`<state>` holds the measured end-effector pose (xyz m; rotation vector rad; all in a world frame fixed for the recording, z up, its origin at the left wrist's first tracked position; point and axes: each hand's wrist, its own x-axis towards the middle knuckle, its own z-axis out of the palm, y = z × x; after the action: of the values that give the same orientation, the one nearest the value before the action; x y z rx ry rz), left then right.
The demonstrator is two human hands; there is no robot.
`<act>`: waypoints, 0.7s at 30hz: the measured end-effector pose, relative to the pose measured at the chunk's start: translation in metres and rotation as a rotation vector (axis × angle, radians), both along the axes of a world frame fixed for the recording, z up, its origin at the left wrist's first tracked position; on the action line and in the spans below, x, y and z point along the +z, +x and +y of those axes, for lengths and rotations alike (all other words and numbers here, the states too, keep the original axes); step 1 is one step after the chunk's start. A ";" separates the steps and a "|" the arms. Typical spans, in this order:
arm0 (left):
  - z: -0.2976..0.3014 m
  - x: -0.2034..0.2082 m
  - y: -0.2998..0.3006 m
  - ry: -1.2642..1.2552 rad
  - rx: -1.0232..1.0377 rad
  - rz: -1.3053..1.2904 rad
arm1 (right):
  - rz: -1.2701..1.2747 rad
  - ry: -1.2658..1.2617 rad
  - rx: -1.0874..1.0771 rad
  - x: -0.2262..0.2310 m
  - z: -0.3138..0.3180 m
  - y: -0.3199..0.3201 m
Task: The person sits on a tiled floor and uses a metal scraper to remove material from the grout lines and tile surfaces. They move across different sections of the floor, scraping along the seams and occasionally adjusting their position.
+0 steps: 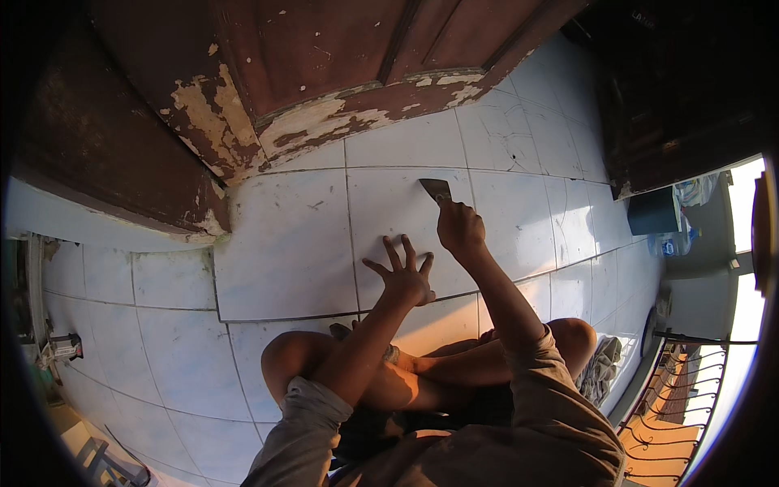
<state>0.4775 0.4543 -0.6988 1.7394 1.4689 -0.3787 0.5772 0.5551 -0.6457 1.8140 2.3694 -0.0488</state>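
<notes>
My right hand (462,228) is wrapped round the handle of a putty knife (436,190); its flat, flared metal blade points away from me and to the left. The handle is mostly hidden inside the fist. To the left and nearer, my left hand (408,280) has its fingers spread over the white floor tiles (284,243) and holds nothing. Beyond both hands stands a brown panelled door (324,49). Its paint has flaked off along the bottom edge, baring pale patches. The blade is apart from the door.
My crossed legs (454,381) are close below my arms. A peeling door frame (122,138) rises at the left. Toward the right are a dark green bin (654,211), a clear plastic bottle (680,242), a crumpled cloth (601,369) and a metal railing (673,406).
</notes>
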 end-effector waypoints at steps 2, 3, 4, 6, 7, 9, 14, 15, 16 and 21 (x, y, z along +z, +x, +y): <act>0.002 0.005 -0.005 0.000 0.005 -0.017 | -0.033 -0.020 -0.017 0.000 0.013 -0.001; 0.002 0.013 -0.013 -0.018 0.004 -0.022 | -0.058 -0.069 -0.030 0.005 0.008 -0.010; 0.005 0.023 -0.026 -0.036 0.016 -0.020 | -0.054 -0.083 0.004 0.006 -0.010 -0.014; 0.025 0.046 -0.063 -0.139 0.088 -0.125 | -0.106 -0.175 0.046 0.013 -0.070 -0.012; 0.030 0.064 -0.083 -0.184 0.118 -0.183 | -0.104 -0.207 0.049 0.016 -0.095 -0.011; 0.019 0.107 -0.112 0.100 0.255 -0.011 | -0.008 -0.164 0.103 0.022 -0.109 -0.017; -0.008 0.099 -0.157 0.216 0.481 0.060 | -0.062 -0.102 0.128 0.013 -0.095 -0.039; -0.006 0.103 -0.158 0.218 0.471 0.059 | -0.072 -0.085 0.127 0.021 -0.119 -0.030; -0.009 0.105 -0.158 0.209 0.476 0.064 | -0.132 -0.048 0.156 0.019 -0.129 -0.027; -0.006 0.107 -0.145 0.177 0.455 -0.012 | -0.065 -0.096 0.119 0.006 -0.094 -0.022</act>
<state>0.3329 0.4480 -0.5923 1.4732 1.8750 0.0016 0.5557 0.4609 -0.6402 1.6045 2.3820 -0.0863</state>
